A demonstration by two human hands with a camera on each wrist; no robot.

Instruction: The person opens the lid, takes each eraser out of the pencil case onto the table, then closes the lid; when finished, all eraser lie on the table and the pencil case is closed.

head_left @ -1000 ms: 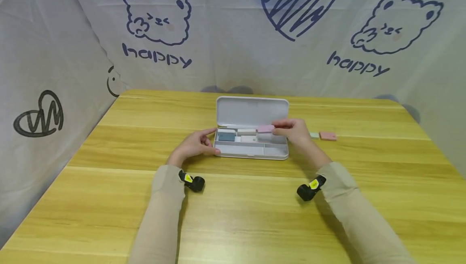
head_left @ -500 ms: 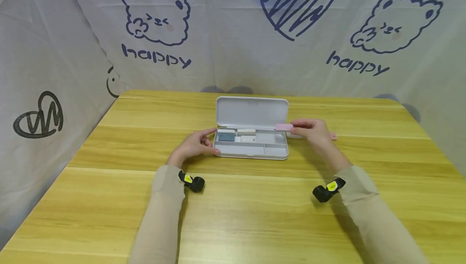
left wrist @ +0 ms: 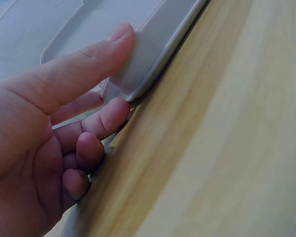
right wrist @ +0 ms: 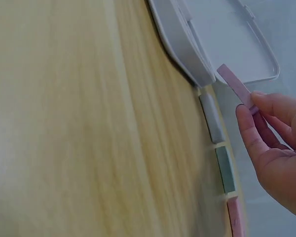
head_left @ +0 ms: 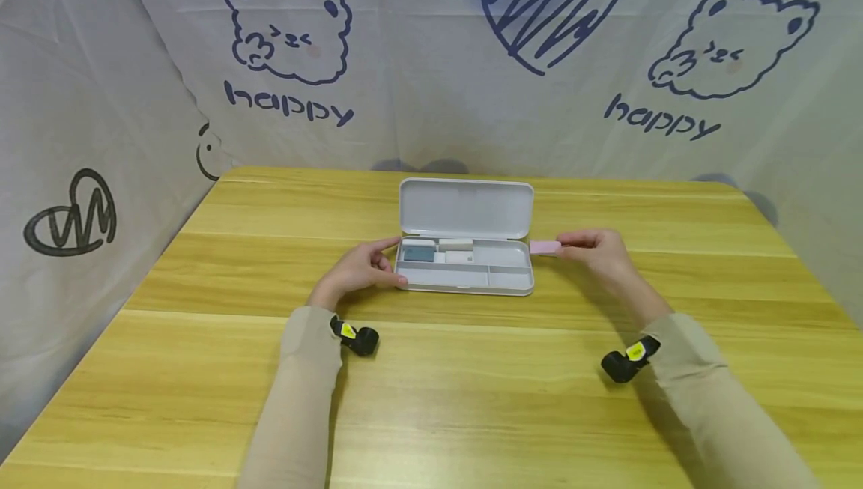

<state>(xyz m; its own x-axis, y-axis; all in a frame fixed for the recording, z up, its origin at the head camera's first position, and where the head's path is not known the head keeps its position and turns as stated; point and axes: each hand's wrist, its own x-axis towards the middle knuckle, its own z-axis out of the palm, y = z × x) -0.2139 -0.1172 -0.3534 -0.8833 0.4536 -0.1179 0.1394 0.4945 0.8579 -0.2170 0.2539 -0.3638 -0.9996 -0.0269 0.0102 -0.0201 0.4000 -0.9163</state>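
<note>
A white pencil case [head_left: 441,276] lies with its lid [head_left: 467,208] raised at the back. My left hand [head_left: 357,268] holds its left end, with the thumb over the front corner and the other fingers round the side. Between thumb and fingertips, my right hand [head_left: 600,255] pinches a flat pink eraser [head_left: 544,248] just past the case's right end. In the right wrist view this pink eraser tilts above the table. A blue-grey eraser [head_left: 419,254] and several white ones [head_left: 455,245] fill the left part of the rear compartment.
Beneath the right hand, a row of blocks lies on the table: a white one [right wrist: 212,118], a green one [right wrist: 226,169] and a darker pink one [right wrist: 235,217]. The wooden table [head_left: 445,399] ends at a printed cloth [head_left: 431,99] behind.
My right hand has moved right with the pink eraser, from over the rear compartment to beyond the case's right end, and slightly lower. The left hand stays on the case.
</note>
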